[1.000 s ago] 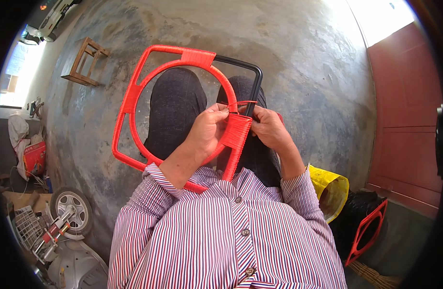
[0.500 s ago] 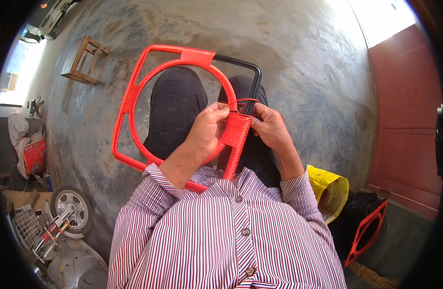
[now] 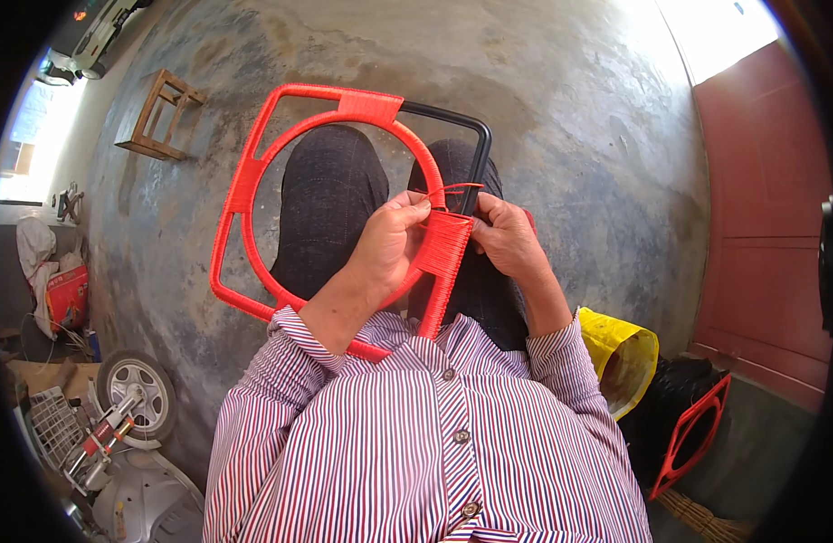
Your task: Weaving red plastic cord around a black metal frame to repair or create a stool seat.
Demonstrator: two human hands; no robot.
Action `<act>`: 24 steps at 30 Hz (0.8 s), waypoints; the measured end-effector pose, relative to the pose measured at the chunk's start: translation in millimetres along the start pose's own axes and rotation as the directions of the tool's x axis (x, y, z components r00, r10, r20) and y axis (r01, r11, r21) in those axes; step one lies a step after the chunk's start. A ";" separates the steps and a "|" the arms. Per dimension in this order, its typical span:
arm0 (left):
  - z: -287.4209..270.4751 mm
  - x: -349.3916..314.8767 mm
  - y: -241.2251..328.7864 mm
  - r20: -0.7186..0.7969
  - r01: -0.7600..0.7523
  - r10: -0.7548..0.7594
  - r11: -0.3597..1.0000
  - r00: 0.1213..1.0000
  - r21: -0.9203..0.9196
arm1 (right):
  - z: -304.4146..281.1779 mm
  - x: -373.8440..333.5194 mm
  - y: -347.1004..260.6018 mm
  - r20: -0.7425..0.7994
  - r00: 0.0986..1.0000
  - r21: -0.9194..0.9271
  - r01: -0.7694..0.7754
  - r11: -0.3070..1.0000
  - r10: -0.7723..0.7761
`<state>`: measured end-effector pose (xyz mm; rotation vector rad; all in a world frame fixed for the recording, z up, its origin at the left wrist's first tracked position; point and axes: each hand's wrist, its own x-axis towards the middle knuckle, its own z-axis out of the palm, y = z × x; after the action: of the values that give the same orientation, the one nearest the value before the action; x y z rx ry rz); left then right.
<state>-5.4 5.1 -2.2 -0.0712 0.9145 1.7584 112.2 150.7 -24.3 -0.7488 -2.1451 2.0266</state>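
A square frame (image 3: 224, 249) with a round inner ring lies across my thighs, mostly wound with red cord. Its far right corner and upper right side are a bare black bar (image 3: 482, 145). My left hand (image 3: 385, 240) reaches through the ring, thumb and finger pinched on red cord (image 3: 452, 187) where ring and right side meet. The loose strand crosses the black bar just above the wide wound band (image 3: 445, 244). My right hand (image 3: 511, 237) is closed at the bar's outer side, fingertips partly hidden behind the frame. A bit of red shows behind that hand; I cannot make it out.
On the floor at far left stands a wooden stool (image 3: 154, 118). A scooter wheel (image 3: 136, 395) and grey body parts lie lower left. Beside my right elbow are a yellow container (image 3: 623, 348), black material (image 3: 674, 398) and another red frame (image 3: 683, 457). A red door (image 3: 765, 235) stands right.
Very little differs. The loose red strand over the black bar has shifted slightly; both hands and the frame stay nearly in place.
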 end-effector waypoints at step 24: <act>-1.4 0.4 -1.2 -0.001 0.000 0.000 1.000 1.000 0.000 | -2.7 0.1 3.0 -0.002 1.000 -0.054 0.025 0.998 -0.025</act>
<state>-5.1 4.7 -4.0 -0.0720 0.9149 1.7581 114.0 153.2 -26.9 -0.7278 -2.2038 1.9622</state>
